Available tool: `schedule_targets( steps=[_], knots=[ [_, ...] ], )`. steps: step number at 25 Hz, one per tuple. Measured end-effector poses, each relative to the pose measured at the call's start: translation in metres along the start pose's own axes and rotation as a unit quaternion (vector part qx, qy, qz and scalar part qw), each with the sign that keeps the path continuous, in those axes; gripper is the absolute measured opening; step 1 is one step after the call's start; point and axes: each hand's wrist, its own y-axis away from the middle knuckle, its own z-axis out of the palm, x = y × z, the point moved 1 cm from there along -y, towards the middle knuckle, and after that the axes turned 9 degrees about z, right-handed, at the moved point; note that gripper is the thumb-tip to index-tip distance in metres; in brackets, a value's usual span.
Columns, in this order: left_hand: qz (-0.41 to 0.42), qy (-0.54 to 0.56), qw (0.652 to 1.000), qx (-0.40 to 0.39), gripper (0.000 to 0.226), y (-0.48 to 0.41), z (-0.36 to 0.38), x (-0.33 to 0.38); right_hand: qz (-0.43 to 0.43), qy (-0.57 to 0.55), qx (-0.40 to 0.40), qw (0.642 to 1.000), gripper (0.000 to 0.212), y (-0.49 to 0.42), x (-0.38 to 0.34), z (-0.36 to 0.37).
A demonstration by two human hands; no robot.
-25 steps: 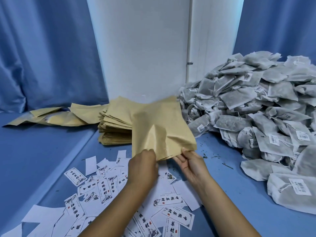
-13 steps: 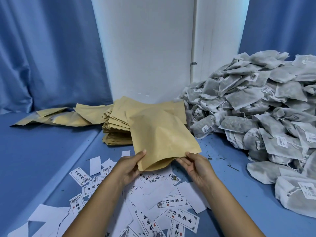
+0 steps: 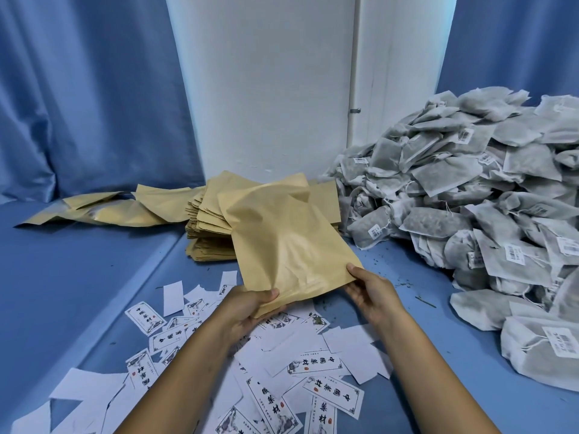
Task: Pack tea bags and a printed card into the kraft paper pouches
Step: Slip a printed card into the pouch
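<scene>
Blue curtains and a white wall panel back the blue surface we work at, where a few loose kraft pouches lie at the far left beside a stack of flat pouches. Over the scattered printed cards near us, we hold one kraft pouch tilted up by its near edge: our left hand has its grip curled around the lower left corner, thumb on top, and our right hand pinches the lower right corner. At the right, a big heap of tea bags rises against the wall.
</scene>
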Motion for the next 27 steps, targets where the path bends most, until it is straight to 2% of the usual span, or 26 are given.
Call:
schedule_targets(
  steps=[5,11,19,24,27],
  knots=[
    [0.021,-0.016,0.999,-0.028,0.025,0.003,0.001,-0.002,-0.027,0.0,0.019,0.999,0.002,-0.005,-0.001,0.0],
    [0.031,-0.018,0.999,-0.024,0.019,0.001,0.011,-0.005,-0.047,-0.08,0.031,0.995,0.005,0.003,0.0,-0.004],
    [0.034,-0.043,0.998,-0.023,0.031,0.002,0.007,-0.01,-0.126,-0.032,0.101,0.986,0.013,0.006,0.002,-0.003],
    [0.043,-0.03,0.999,-0.005,0.028,0.007,0.013,-0.007,-0.072,-0.057,0.04,0.995,0.019,0.012,0.007,0.001],
    [0.044,-0.04,0.998,-0.02,0.025,0.01,0.015,-0.006,-0.086,-0.051,0.054,0.993,0.02,0.016,0.007,0.003]
  ],
)
